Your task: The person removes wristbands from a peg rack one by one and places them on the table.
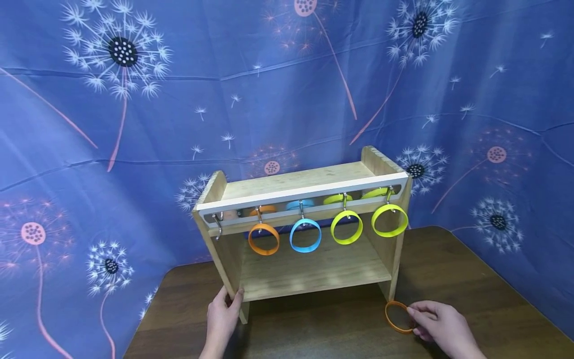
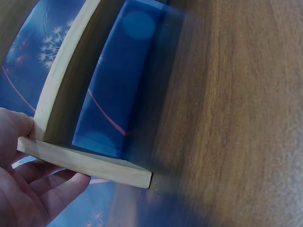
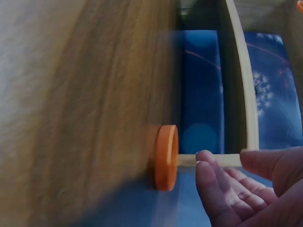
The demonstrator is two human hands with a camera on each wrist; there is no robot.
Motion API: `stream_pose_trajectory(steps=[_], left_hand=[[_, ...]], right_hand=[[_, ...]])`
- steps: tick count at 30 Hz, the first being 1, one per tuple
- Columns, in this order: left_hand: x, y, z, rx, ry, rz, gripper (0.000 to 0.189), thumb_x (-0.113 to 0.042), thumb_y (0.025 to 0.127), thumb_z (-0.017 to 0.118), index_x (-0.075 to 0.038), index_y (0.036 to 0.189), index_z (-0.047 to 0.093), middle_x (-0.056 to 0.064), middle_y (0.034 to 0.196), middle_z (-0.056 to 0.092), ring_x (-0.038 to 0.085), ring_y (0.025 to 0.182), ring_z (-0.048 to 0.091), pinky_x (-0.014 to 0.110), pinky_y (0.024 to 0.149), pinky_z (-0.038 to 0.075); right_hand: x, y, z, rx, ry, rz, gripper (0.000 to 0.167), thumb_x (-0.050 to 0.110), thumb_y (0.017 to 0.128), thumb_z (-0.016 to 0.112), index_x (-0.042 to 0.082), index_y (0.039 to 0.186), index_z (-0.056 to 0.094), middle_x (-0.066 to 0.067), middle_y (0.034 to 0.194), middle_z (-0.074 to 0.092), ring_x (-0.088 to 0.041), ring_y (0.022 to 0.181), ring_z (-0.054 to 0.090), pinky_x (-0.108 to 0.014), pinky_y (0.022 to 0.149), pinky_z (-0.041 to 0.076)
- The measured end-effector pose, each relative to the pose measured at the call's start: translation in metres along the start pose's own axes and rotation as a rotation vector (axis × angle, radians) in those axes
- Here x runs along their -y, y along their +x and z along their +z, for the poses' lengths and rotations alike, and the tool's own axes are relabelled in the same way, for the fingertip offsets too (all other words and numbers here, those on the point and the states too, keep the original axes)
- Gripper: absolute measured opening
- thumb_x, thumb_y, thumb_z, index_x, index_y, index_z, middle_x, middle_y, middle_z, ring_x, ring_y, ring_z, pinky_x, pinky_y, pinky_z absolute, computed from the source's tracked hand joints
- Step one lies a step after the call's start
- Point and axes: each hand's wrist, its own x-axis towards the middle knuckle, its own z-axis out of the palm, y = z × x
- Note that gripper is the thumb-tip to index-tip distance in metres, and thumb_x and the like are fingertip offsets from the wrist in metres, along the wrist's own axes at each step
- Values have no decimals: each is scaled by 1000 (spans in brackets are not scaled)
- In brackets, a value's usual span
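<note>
A small wooden shelf (image 1: 314, 271) stands on the table, with a metal rail along its upper front. My left hand (image 1: 223, 314) grips the lower front of its left side panel, thumb at the front; in the left wrist view the fingers (image 2: 66, 191) lie along the outer face. An orange ring (image 1: 389, 319) lies on the table by the shelf's right leg. Close beside that ring is my right hand (image 1: 441, 324). In the right wrist view, a gap separates the fingertips (image 3: 206, 172) from the ring (image 3: 165, 161), and nothing sits between thumb and fingers.
From the rail's hooks hang another orange ring (image 1: 263, 252), a blue ring (image 1: 306, 248) and two yellow-green rings (image 1: 346, 241). The leftmost hook (image 1: 218, 227) is bare. Behind the brown table (image 1: 475, 279) hangs a blue dandelion-print cloth (image 1: 287, 99).
</note>
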Motion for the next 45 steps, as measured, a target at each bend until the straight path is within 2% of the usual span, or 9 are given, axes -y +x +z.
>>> stream_pose_trajectory(steps=[8,12,17,25,36,45], left_hand=[[0,2,1,-7,-5,3,9,-21,90,69,-12,88,66,-3,67,63,12,59,52,29,55,42],[1,2,2,-14,-5,19,11,-22,90,69,-12,88,66,-4,65,61,11,57,51,29,54,41],[1,1,2,-9,6,5,10,-22,91,68,-13,89,66,-4,67,62,11,59,52,30,55,41],[0,1,1,3,0,-10,9,-21,91,68,-12,91,66,-3,67,62,12,59,51,29,55,41],[0,0,0,5,-1,-2,10,-22,91,68,-13,88,65,-3,65,60,12,58,50,29,54,41],[1,0,1,8,-16,-8,12,-24,91,69,-13,88,65,-2,66,61,12,58,51,29,54,41]], right_hand=[[21,-3,10,62,32,-184,35,20,92,68,-8,112,65,-15,92,73,-20,70,70,-30,62,55],[31,-3,16,74,20,-232,34,22,91,69,-5,112,67,-13,92,73,-19,71,70,-29,63,55],[42,-2,23,85,29,-313,31,23,91,70,-1,110,68,-10,95,73,-17,75,71,-28,64,55],[58,-4,37,108,80,-369,30,19,91,70,-2,112,67,-10,98,72,-12,75,70,-27,66,55],[72,-5,55,161,207,-526,25,8,91,68,-6,111,66,-12,101,72,-13,78,70,-33,67,56],[93,-7,67,188,264,-564,30,6,90,68,-12,114,63,-19,104,70,-12,82,70,-32,70,56]])
